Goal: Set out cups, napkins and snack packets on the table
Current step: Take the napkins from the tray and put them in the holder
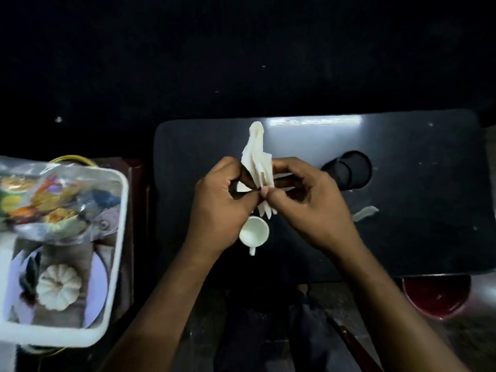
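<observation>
Both hands hold a folded white napkin (257, 154) above the dark table (402, 224). My left hand (222, 202) pinches its left side and my right hand (306, 200) pinches its right side, thumbs meeting near its lower part. The napkin's pleated top fans upward and its points hang down below the fingers. A small white cup (253, 232) stands on the table just under the hands, handle toward me. Snack packets (51, 200) in clear wrapping lie in the white tray (118, 237) at the left.
A black mesh cup holder (349, 170) lies on its side on the table right of the hands. A clear scrap (365, 212) lies near it. The tray also holds a white pumpkin-shaped item (59, 287) and a plate. A red bowl (437, 296) sits below the table's right edge.
</observation>
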